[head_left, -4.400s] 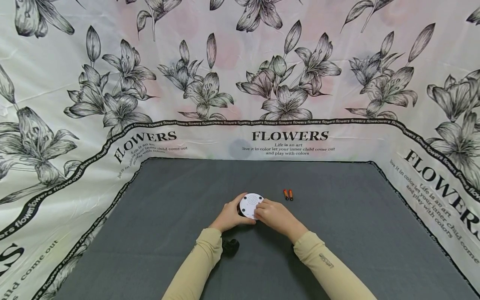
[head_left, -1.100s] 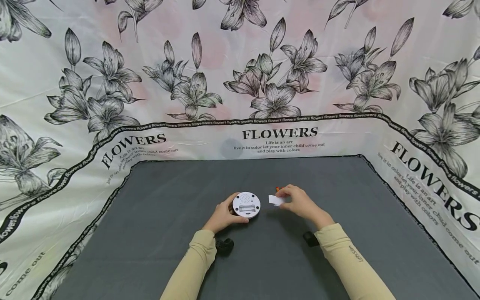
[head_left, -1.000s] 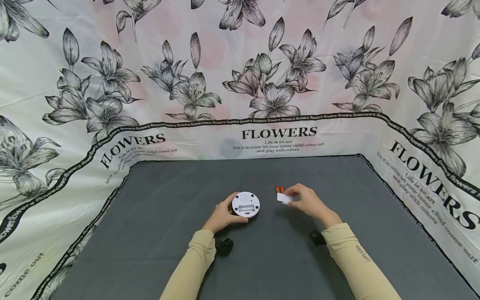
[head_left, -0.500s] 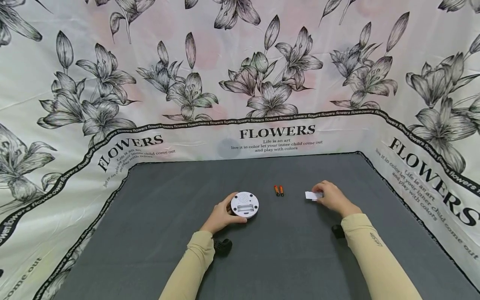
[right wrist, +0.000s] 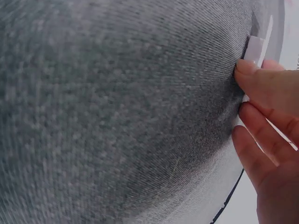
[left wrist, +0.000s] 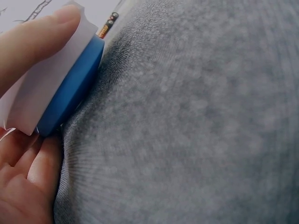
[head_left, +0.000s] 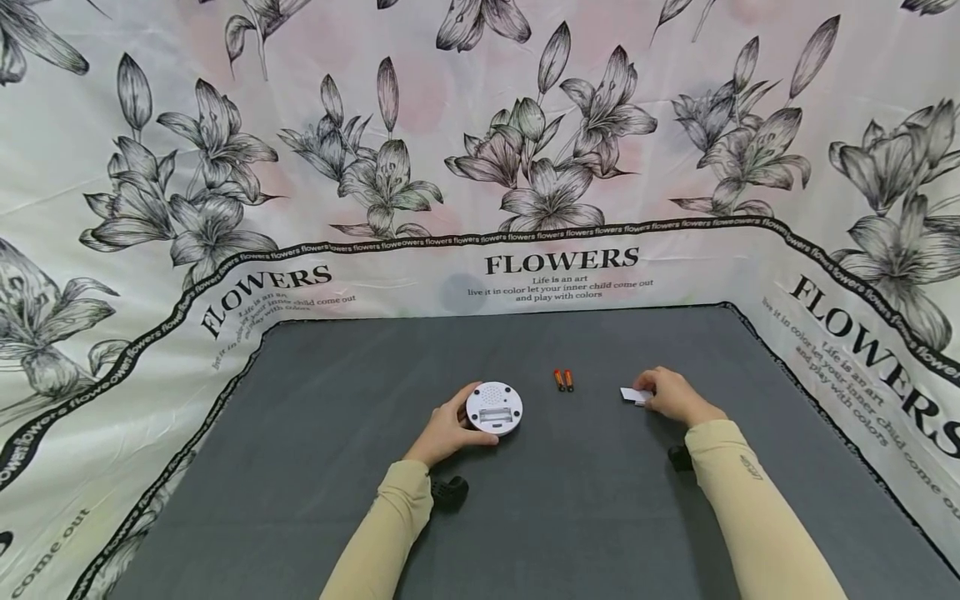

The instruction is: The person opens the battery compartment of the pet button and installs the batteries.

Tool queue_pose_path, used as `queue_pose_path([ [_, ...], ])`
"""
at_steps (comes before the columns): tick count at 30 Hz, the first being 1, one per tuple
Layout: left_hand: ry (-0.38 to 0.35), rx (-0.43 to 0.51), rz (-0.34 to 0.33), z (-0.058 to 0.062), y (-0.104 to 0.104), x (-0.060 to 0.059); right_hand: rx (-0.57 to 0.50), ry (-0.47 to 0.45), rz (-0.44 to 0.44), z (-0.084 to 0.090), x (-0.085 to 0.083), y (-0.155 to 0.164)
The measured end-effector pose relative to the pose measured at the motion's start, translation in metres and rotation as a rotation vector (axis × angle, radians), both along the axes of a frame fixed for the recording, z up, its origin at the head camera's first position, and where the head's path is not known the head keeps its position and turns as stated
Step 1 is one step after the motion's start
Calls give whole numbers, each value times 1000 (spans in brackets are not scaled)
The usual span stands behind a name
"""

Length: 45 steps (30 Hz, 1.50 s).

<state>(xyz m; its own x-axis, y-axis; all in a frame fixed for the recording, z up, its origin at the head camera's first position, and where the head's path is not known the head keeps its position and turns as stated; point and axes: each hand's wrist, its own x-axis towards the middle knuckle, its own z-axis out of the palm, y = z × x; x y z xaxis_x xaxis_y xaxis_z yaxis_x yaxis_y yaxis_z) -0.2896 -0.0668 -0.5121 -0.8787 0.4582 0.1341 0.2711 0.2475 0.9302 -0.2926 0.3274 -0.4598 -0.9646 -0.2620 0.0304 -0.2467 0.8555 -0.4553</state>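
A round white device [head_left: 493, 407] with a blue rim [left wrist: 70, 93] lies underside up on the grey mat [head_left: 337, 400], showing a speaker grille and an open rectangular recess. My left hand [head_left: 446, 431] grips it from the left, with a finger [left wrist: 32, 39] over its white face. Two small orange batteries [head_left: 564, 380] lie side by side just right of it, and they also appear far off in the left wrist view [left wrist: 107, 25]. Farther right, my right hand [head_left: 671, 397] pinches a small flat white cover [head_left: 632, 394] low against the mat, a fingertip [right wrist: 250, 70] pressing on the cover [right wrist: 256, 51].
The grey mat is bordered at the back and on both sides by a white floral cloth [head_left: 555, 267] printed with "FLOWERS". Black wrist-mounted cameras sit under my left forearm [head_left: 450, 492] and my right forearm [head_left: 679, 457].
My right hand took the white cover off the device and carried it right, past the batteries, down to the mat. The left hand has kept hold of the device.
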Motion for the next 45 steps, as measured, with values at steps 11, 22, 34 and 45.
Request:
queue_pose_path([
  [11,-10,-4,-26,32,3,15,-50,-39,25,1,4,6],
  [22,10,10,-25,37,0,15,-222,130,-100,12,17,-10],
  [34,4,14,-26,40,-3,17,-505,40,-95,25,18,-62],
  [45,9,42,-23,31,-3,18,-420,3,-190,-5,2,-93],
])
